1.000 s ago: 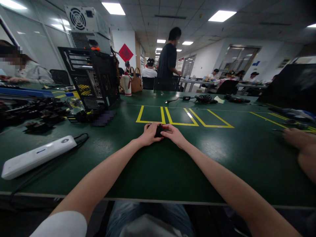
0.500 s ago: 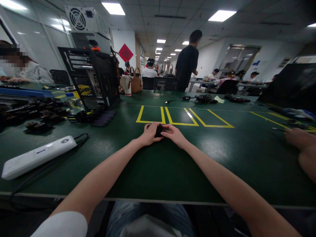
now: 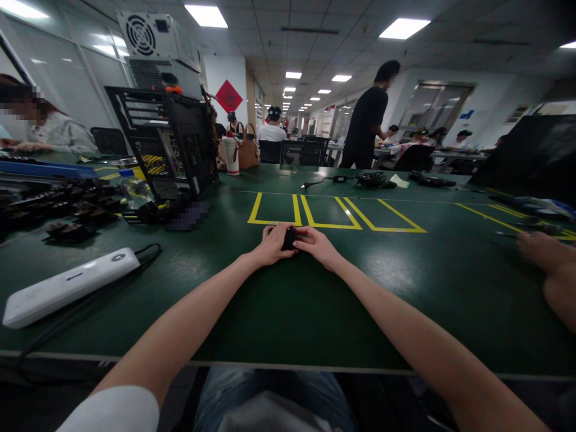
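Observation:
A small black block-like part [image 3: 289, 239] sits between my two hands, low over the green table [image 3: 279, 312]; its exact kind cannot be made out. My left hand [image 3: 272, 243] is closed over its left side, fingers on top and thumb toward me. From the right, my right hand [image 3: 317, 246] pinches its other side with thumb and fingers. Much of the part is hidden under the left fingers. Just beyond my hands, yellow tape outlines [image 3: 321, 226] mark the table.
At left lie a white power strip [image 3: 72, 285] with its cable and a heap of black parts [image 3: 67, 198]. Behind them stands an open computer case [image 3: 171, 141]. Black cables [image 3: 375, 180] lie at the back. A co-worker's hand [image 3: 542, 249] rests at the right edge.
My hands and the black part look the same as before. In the background, the standing person in black has moved to the right.

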`<state>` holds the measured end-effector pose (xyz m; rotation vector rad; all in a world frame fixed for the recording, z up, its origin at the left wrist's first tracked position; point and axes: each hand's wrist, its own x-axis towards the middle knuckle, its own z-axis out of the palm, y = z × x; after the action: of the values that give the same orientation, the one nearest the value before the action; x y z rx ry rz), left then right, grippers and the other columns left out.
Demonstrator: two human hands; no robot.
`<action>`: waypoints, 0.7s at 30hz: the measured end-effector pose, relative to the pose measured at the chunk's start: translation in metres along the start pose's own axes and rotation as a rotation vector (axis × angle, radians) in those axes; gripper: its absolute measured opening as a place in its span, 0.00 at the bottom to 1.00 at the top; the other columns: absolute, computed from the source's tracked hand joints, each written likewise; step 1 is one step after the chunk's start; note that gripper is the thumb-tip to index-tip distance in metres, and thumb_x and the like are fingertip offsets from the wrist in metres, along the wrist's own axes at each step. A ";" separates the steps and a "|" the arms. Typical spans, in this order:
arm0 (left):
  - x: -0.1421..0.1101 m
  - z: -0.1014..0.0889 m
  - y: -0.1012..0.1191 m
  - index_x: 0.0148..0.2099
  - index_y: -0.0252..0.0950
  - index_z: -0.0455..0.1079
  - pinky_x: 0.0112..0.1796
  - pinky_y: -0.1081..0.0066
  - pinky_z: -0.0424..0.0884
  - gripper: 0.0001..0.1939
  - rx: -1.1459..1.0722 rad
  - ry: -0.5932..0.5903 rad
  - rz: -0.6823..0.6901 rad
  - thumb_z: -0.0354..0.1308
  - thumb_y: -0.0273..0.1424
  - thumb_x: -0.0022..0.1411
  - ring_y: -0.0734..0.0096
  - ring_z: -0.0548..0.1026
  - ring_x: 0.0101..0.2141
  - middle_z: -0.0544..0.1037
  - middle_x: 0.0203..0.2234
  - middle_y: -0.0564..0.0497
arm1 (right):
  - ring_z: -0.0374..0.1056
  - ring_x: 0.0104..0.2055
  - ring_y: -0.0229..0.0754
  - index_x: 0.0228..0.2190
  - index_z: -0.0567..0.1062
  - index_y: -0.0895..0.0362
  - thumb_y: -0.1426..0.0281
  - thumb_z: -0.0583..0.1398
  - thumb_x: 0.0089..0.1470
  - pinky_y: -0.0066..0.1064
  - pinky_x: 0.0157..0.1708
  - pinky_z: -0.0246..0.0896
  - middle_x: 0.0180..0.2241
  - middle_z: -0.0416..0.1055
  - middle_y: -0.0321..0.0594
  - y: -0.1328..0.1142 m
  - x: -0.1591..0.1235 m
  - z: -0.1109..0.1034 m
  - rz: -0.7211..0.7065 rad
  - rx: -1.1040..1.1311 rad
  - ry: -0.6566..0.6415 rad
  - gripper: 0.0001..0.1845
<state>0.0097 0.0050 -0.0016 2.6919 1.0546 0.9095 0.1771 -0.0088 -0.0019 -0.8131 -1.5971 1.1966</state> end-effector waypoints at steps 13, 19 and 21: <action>0.001 0.003 -0.002 0.51 0.37 0.48 0.48 0.58 0.49 0.30 0.012 -0.001 -0.014 0.54 0.38 0.48 0.60 0.59 0.48 0.61 0.46 0.45 | 0.64 0.41 0.38 0.36 0.66 0.55 0.70 0.62 0.38 0.38 0.46 0.57 0.39 0.65 0.38 0.003 0.003 0.000 -0.005 -0.018 0.044 0.19; 0.000 0.000 0.000 0.51 0.38 0.48 0.48 0.59 0.49 0.28 0.005 -0.004 -0.008 0.53 0.38 0.49 0.61 0.60 0.48 0.61 0.46 0.45 | 0.64 0.42 0.38 0.34 0.66 0.55 0.71 0.63 0.35 0.37 0.47 0.56 0.40 0.65 0.37 0.001 -0.001 -0.001 -0.026 -0.002 0.003 0.19; 0.000 -0.001 0.001 0.51 0.38 0.48 0.48 0.58 0.49 0.28 -0.001 -0.012 -0.005 0.53 0.38 0.49 0.61 0.60 0.48 0.61 0.46 0.45 | 0.66 0.39 0.38 0.32 0.66 0.56 0.69 0.62 0.37 0.37 0.45 0.58 0.38 0.66 0.37 0.000 -0.001 0.000 -0.005 -0.015 0.020 0.16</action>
<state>0.0096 0.0042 0.0000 2.6897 1.0580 0.8922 0.1776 -0.0100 -0.0020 -0.8280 -1.5927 1.1700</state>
